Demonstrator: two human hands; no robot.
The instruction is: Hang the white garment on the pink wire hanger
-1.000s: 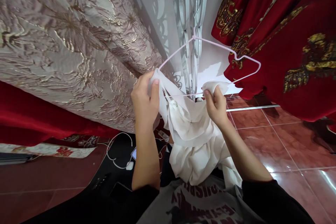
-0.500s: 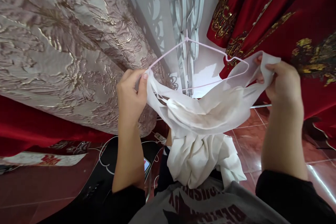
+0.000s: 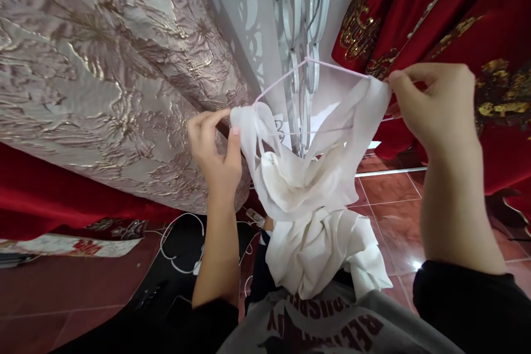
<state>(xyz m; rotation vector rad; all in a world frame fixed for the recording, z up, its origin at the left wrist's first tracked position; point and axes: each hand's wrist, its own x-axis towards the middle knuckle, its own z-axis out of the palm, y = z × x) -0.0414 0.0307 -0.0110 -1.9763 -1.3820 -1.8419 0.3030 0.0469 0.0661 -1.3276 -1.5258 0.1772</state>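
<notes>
A white sheer garment hangs bunched in front of me, both of its shoulder straps draped over a thin pink wire hanger. My left hand pinches the left strap at the hanger's left end. At the hanger's right end my right hand pinches the right strap, pulled over the wire. The hanger's hook goes up to a white ornate metal rack.
A pale gold-embroidered brocade garment hangs at the left. Red velvet garments with gold embroidery hang at the right. Below lie red floor tiles, a black surface with a white cable, and red cloth at the left.
My right hand carried the right strap from the hanger's middle out to the right, then up over the hanger's right shoulder. The left hand stayed pinched on the left strap.
</notes>
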